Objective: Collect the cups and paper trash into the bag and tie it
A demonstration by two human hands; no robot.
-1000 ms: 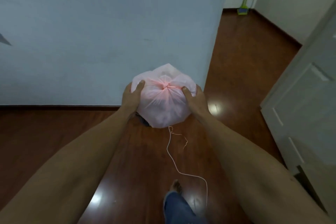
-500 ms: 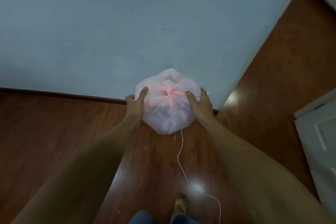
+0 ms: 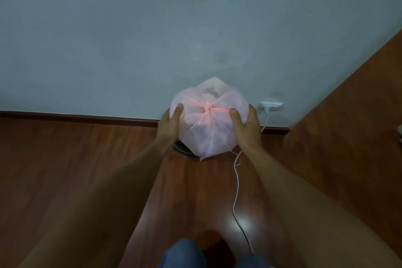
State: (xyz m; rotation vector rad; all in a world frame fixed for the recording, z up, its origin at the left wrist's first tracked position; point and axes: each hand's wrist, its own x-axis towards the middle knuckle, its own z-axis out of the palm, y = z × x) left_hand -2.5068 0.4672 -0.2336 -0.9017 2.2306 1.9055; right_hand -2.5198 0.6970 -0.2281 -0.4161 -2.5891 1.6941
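Both forearms [image 3: 121, 183] are bare and sleeveless; blue denim trousers [image 3: 185, 254] cover the legs.

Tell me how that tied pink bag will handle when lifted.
The pink bag is thin, see-through film, so probably floppy and easy to tear. Both hands, left hand and right hand, cup its bulging sides, suggesting light but bulky. Its knot looks closed.

1. The floor [image 3: 87, 169] is dark reddish-brown wood planks with glossy light spots.
2. A thin white cable [image 3: 236, 191] trails across it from the wall side toward the viewer.
3. A dark round object [image 3: 181, 150] sits on it, mostly hidden; what it is cannot be told.
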